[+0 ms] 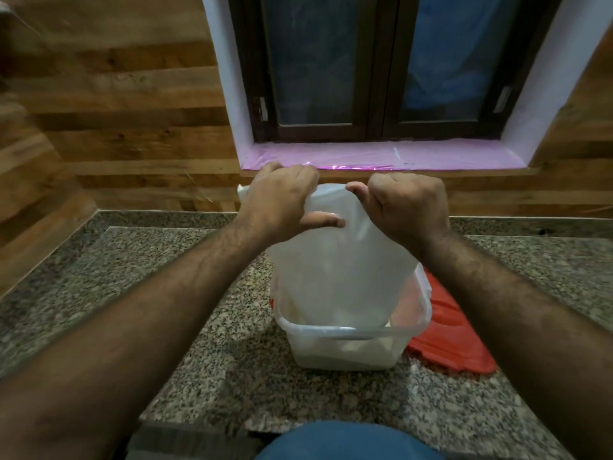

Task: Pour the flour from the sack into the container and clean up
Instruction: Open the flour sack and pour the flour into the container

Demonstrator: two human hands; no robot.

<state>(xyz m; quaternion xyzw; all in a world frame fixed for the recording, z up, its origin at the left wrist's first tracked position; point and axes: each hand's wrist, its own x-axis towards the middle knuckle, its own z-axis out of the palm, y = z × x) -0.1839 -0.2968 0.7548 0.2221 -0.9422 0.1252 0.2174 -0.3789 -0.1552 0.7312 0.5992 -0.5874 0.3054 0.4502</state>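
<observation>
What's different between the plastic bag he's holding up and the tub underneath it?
The sack is soft, creased film, hanging upended from the left hand and right hand; the container is a rigid square tub resting on the granite counter. The sack is taller and narrows toward the bottom; the container is squat, its open top facing up. Both are cloudy, see-through plastic.

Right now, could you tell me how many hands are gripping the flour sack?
2. The left hand grips the top left of the sack; the right hand pinches its top right, above the container. None hidden.
</observation>
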